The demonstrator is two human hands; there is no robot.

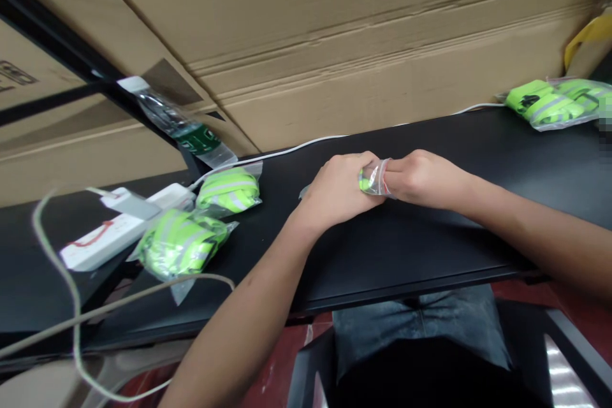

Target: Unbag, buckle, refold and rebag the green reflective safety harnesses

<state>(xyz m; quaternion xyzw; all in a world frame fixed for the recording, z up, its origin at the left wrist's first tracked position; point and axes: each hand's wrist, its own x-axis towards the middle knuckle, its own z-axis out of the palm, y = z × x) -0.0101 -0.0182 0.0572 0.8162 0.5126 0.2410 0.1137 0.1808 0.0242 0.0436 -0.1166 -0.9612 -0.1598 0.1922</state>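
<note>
My left hand is wrapped over a clear zip bag with something bright yellow-green inside, above the black table. Most of the bag is hidden under that hand; a small corner pokes out at its left. My right hand is closed at the bag's red-lined opening, its fingertips inside or behind the clear film; I cannot tell which. To the left lie two clear bags, one packed yellow-green reflective bundle behind another bundle.
Further similar bags lie at the far right. A white power strip with a plugged-in adapter sits at the left, with loose cables nearby. A water bottle leans against the black frame. Cardboard stands behind the table.
</note>
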